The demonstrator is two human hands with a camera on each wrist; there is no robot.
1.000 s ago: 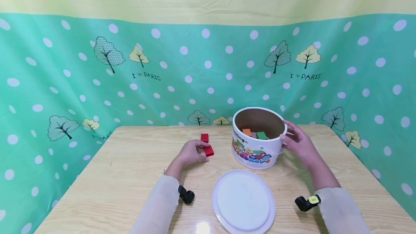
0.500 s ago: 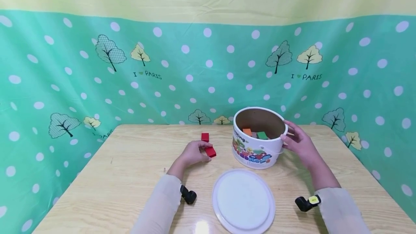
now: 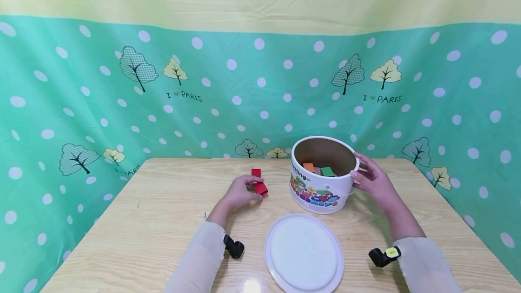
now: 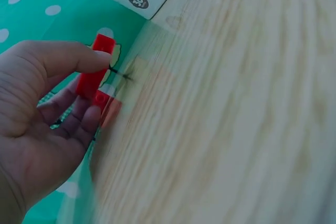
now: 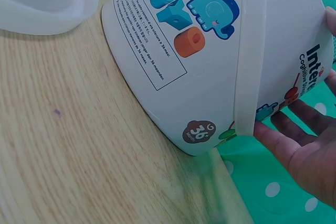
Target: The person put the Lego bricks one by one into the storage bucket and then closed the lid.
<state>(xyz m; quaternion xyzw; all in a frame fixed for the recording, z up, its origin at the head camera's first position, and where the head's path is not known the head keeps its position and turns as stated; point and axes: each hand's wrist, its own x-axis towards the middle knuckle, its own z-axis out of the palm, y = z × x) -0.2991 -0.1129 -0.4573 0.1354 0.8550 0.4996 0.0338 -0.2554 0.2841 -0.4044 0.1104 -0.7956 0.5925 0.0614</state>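
My left hand (image 3: 240, 192) pinches a red building block (image 4: 93, 69) between thumb and fingers, low over the table and left of the bucket. Just behind it lies another red building block (image 3: 256, 172), partly hidden by the fingers in the left wrist view. To the right stands a white bucket (image 3: 317, 193) printed with colourful pictures, its top uncovered. An orange block (image 3: 309, 167) and a green block (image 3: 327, 172) show inside. My right hand (image 3: 375, 180) holds the bucket by its right rim, fingers against the wall in the right wrist view.
A round white lid (image 3: 304, 253) lies on the wooden table (image 3: 142, 220) in front of the bucket. Behind and at both sides hangs a green and yellow printed cloth (image 3: 260, 85). The bucket has a white strap handle (image 5: 249, 51) on its side.
The head view has tilted slightly. My left hand and the pinched red block shifted only a little; the right hand stays on the bucket, which has not visibly moved.
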